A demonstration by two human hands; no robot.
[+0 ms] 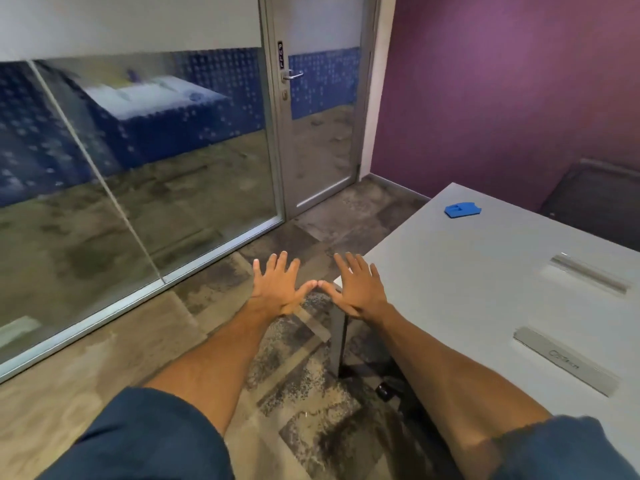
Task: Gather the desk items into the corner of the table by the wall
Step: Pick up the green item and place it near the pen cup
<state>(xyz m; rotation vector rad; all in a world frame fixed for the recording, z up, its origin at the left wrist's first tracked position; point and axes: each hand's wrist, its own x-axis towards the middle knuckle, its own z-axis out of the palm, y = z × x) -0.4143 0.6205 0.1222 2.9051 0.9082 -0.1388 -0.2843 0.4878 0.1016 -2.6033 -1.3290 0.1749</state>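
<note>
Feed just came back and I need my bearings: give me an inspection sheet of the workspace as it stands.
Surface: white table, pale and matte.
Job's things: one flat blue item lying near the table's far corner by the purple wall.
Clutter: two grey flaps set in the tabletop.
Hands: left hand and right hand open, fingers spread, thumb tips touching, holding nothing.
Cables: nothing seen.
Surroundings: glass wall, door with lever handle, carpeted floor.

blue flat item (462, 209), table's (485, 271) far corner
</note>
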